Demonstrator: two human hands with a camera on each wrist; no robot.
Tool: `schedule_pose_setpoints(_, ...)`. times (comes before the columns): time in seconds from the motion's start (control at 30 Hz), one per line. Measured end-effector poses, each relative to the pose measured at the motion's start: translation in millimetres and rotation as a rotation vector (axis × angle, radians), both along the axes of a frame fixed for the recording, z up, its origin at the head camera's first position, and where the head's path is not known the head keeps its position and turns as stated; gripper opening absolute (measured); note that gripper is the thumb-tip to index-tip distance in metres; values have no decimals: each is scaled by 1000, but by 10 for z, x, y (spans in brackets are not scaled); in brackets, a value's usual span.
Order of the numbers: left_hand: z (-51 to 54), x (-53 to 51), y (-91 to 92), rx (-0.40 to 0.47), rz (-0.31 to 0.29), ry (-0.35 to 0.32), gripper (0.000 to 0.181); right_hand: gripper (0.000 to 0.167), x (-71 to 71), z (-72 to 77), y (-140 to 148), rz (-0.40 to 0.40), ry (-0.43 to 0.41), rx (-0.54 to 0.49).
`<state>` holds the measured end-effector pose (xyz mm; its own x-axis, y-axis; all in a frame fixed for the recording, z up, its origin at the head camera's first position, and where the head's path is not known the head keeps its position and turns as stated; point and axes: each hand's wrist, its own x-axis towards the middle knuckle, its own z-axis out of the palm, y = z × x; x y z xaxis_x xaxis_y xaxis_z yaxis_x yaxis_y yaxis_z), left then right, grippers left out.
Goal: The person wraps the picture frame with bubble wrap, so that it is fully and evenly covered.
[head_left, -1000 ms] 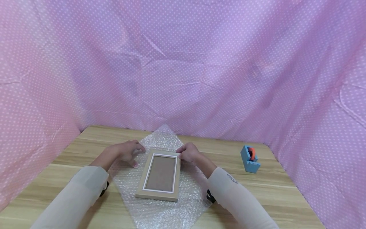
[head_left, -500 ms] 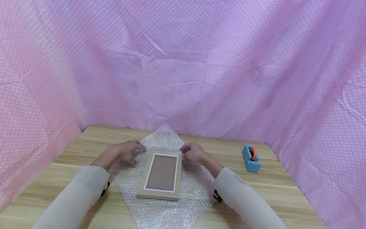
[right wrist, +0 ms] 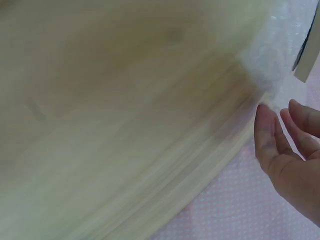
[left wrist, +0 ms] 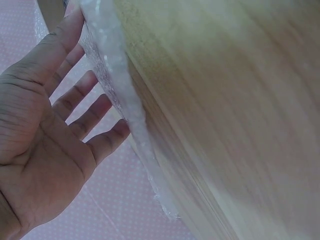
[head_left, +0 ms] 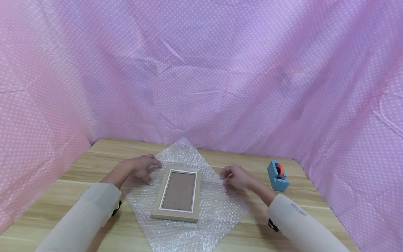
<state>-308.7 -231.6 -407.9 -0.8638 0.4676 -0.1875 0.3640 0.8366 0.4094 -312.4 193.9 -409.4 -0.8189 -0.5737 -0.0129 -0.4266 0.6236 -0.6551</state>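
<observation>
A beige picture frame (head_left: 178,191) with a white inner border lies flat on a sheet of bubble wrap (head_left: 217,211), which is turned cornerwise on the table. My left hand (head_left: 142,169) rests at the wrap's left edge, thumb and fingers spread beside the picture frame. In the left wrist view the fingers of that left hand (left wrist: 55,115) are loosely extended along the wrap's edge, holding nothing. My right hand (head_left: 237,177) hovers by the wrap's right edge, apart from the picture frame. Its thumb stands apart from the loosely bent fingers in the right wrist view.
On the right side of the wooden table (head_left: 302,199) stands a blue tape dispenser (head_left: 277,182) with an orange core. A pink dotted cloth (head_left: 201,77) hangs behind the table and along both sides.
My right hand has let go of the picture frame's upper right corner and moved right to the wrap's edge. My left hand has hardly moved.
</observation>
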Motion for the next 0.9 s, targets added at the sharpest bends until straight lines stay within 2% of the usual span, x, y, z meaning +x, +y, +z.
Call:
schedule_pose_setpoints(0.2,-10,9,2,1,11,-9,69,22,160,-79,224,-26,-100,-30)
schedule_pose_setpoints(0.37,-12,19,5,-5,12,-10,69,31,240,-95,395,46,-165,-76)
schedule_pose_setpoints(0.47,-14,19,9,-7,7,-3,69,33,254,-74,519,69,-287,-117)
schedule_pose_setpoints(0.6,-7,21,16,-11,6,-1,69,32,224,-50,688,97,-552,-195)
schedule_pose_setpoints(0.7,10,26,18,-11,14,-7,69,41,172,-57,776,167,-724,-271)
schedule_pose_setpoints(0.8,20,27,14,-18,11,-4,69,61,139,-67,807,243,-813,-329)
schedule_pose_setpoints(0.9,24,29,13,-20,2,5,69,74,156,-80,747,284,-831,-368)
